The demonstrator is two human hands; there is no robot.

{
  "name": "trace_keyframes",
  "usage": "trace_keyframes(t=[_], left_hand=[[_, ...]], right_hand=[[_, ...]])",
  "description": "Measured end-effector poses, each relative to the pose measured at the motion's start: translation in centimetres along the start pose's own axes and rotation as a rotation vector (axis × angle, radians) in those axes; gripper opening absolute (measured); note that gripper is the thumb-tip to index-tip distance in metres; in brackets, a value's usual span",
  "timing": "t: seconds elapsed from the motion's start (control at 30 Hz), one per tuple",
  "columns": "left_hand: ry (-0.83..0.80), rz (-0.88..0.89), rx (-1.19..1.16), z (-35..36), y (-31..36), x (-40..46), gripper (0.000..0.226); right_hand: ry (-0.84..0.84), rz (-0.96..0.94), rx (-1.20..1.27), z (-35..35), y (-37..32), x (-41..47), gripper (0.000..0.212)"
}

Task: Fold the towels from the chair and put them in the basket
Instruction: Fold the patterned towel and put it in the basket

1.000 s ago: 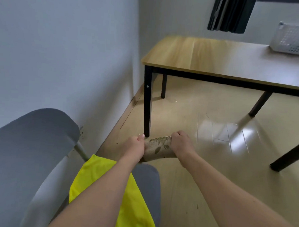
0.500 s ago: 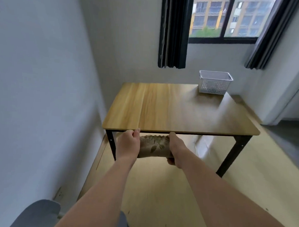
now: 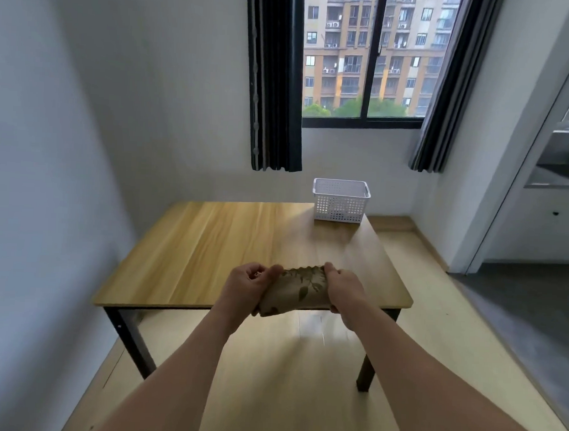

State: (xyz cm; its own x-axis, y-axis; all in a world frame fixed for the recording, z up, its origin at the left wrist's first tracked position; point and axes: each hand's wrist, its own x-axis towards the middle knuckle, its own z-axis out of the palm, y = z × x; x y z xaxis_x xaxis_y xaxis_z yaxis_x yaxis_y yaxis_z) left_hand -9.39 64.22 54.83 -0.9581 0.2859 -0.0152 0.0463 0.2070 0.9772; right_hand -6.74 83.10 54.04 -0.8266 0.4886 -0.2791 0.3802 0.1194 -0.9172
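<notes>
Two bare forearms reach forward from the bottom of the view. The left hand point(image 3: 245, 287) curls its fingers around the left end of a small brown towel point(image 3: 298, 289) printed with darker leaves. The right hand point(image 3: 345, 289) grips the towel's right end, fingers wrapped over its top edge. The towel is bunched into a short, thick bundle stretched between the two hands, held in the air over the near edge of a wooden table point(image 3: 216, 245); whether it touches the tabletop cannot be told.

The table has a light wood-grain top and black legs, and stands on a pale wooden floor. At its far right corner sits a white plastic basket point(image 3: 340, 204) with perforated sides, well apart from the towel and hands. Behind the table is a white wall with a window point(image 3: 365, 56) showing apartment buildings and trees. Dark curtains point(image 3: 276, 78) hang on either side of the window. At the far right, an open doorway shows part of a metal sink point(image 3: 562, 172).
</notes>
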Motion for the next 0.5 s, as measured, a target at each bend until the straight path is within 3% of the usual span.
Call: trace_keyframes(t=[0.5], left_hand=[[-0.213,-0.091,-0.072,21.7,3.0,28.7,0.015]], right_hand=[[0.037,-0.076,-0.118,-18.1,-3.9,31.7,0.038]])
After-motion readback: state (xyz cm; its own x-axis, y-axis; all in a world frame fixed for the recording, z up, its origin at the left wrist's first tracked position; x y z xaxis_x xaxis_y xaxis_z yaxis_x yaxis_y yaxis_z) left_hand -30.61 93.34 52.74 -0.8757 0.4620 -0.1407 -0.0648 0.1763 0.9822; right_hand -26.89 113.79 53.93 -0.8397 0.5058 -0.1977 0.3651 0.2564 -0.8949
